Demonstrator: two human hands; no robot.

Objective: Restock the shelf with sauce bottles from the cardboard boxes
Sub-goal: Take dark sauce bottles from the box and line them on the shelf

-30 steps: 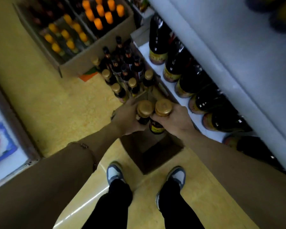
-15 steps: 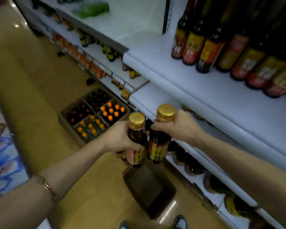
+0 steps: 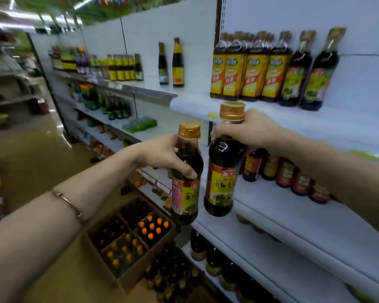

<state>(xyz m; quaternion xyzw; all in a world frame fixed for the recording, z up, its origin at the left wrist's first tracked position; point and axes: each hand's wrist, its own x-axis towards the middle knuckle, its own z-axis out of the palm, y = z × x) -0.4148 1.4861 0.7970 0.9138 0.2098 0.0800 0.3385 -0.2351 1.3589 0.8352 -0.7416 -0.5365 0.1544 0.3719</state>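
two sauce bottles are held in the air in front of the shelf [image 3: 315,235], each upright or nearly so. the left bottle [image 3: 185,178] is gripped by the left hand [image 3: 162,155], fingers curled round the shoulder just below the gold cap, thumb side hidden. the right bottle [image 3: 222,171] is gripped by the right hand [image 3: 249,130] round the neck, directly under its cap, and sits slightly higher. the two bottles are just beside each other; contact between them cannot be told.

handling, judged: both are filled with dark liquid, so moderate weight is expected, hanging below the grip. walls look smooth and glossy, glass or plastic not resolvable; treated as breakable. a neck hold is adequate for lifting, since the cap flange stops slipping, but swing of the base is likely. for setting down, a hold lower on the labelled body would give better control.

bare shelf surface is seen below and behind the bottles. a box [image 3: 140,278] of orange-capped bottles stands on the floor below.
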